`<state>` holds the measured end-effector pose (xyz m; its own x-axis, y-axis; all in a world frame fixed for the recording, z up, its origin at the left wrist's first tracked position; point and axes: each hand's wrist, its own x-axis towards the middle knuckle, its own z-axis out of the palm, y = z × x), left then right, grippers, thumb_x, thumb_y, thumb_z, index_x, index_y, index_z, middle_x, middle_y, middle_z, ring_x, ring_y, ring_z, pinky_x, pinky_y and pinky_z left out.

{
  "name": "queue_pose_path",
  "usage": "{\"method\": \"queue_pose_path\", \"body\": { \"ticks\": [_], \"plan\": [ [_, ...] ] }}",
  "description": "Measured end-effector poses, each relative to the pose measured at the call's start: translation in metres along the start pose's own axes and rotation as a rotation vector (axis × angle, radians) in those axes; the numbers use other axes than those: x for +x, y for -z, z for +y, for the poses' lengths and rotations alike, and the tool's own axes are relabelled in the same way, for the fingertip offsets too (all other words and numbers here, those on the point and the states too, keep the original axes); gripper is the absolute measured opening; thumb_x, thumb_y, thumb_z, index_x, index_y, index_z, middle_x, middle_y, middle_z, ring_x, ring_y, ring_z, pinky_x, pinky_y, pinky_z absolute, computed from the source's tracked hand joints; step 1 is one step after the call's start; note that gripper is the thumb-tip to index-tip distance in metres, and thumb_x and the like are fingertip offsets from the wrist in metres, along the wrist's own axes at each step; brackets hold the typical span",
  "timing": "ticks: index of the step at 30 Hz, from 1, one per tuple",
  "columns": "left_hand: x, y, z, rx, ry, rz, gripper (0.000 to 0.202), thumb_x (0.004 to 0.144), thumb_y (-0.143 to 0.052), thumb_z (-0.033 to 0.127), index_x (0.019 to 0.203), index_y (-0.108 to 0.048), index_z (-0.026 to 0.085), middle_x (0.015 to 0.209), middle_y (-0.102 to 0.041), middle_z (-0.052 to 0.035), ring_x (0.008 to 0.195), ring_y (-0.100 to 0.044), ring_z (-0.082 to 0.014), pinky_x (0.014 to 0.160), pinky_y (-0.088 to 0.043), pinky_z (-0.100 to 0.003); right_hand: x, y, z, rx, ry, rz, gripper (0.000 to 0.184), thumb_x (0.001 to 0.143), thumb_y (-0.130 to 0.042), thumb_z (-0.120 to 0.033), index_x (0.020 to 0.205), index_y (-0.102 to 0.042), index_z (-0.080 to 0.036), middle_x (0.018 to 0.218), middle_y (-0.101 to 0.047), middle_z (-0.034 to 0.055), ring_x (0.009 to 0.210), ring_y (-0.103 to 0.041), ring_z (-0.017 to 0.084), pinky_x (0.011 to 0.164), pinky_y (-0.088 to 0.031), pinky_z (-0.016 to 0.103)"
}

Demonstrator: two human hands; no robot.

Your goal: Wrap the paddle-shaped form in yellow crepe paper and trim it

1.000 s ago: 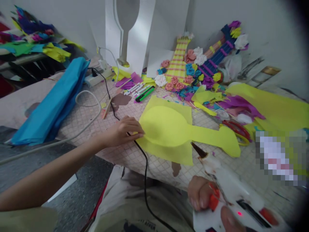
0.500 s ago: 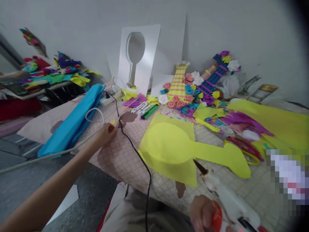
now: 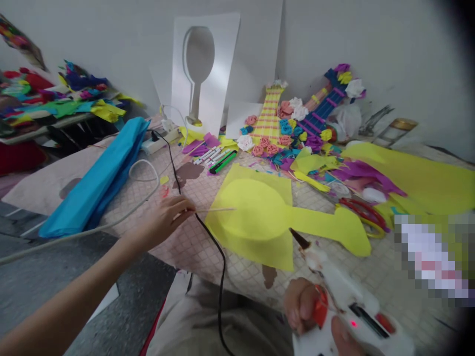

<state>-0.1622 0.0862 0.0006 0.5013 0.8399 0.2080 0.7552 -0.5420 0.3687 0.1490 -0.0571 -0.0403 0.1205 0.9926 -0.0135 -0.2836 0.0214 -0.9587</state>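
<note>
My left hand (image 3: 172, 217) pinches a thin wooden stick (image 3: 215, 209), whose far end reaches over the yellow paper. My right hand (image 3: 304, 306) is wrapped round a white hot glue gun (image 3: 356, 296) with an orange trigger and a lit red light. Its dark nozzle (image 3: 300, 239) points at the lower edge of a yellow spoon-shaped cutout (image 3: 256, 207). That cutout, with a long neck and wider end, lies on a square of yellow crepe paper (image 3: 274, 254).
A black cord (image 3: 211, 237) crosses the table between my hands. Folded blue paper (image 3: 96, 183) lies left, beside a white cable (image 3: 144, 198). Behind are a green cutter (image 3: 222, 162), markers and flower-decorated guitar shapes (image 3: 269, 123). Red-handled scissors (image 3: 365, 212) lie right, near paper scraps.
My left hand has moved right and toward the yellow paper, swinging the stick from upright to pointing right. The glue gun stays near the cutout's edge; the view has shifted slightly.
</note>
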Motion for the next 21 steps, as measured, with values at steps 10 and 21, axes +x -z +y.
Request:
{"method": "queue_pose_path", "body": {
  "ticks": [10, 21],
  "plan": [
    [0.055, -0.016, 0.011, 0.007, -0.363, -0.239, 0.020, 0.086, -0.044, 0.024, 0.090, -0.064, 0.020, 0.089, -0.059, -0.0039, 0.084, -0.054, -0.0146, 0.080, -0.033, -0.032, -0.006, -0.026, -0.023, 0.115, 0.071, -0.033, 0.029, 0.073, -0.044, -0.048, 0.066, -0.055, -0.022, 0.058, -0.044, 0.0033, 0.051, -0.039, 0.016, 0.044, -0.034, 0.029],
    [0.047, -0.026, 0.022, 0.016, -0.440, -0.201, 0.024, 0.086, -0.040, 0.015, 0.094, -0.063, 0.016, 0.091, -0.058, -0.0072, 0.085, -0.052, -0.0159, 0.081, -0.038, -0.032, -0.005, -0.019, -0.016, 0.141, 0.054, -0.016, 0.030, 0.073, -0.041, -0.049, 0.068, -0.055, -0.023, 0.059, -0.045, 0.0036, 0.054, -0.041, 0.017, 0.048, -0.035, 0.031]
  ]
}}
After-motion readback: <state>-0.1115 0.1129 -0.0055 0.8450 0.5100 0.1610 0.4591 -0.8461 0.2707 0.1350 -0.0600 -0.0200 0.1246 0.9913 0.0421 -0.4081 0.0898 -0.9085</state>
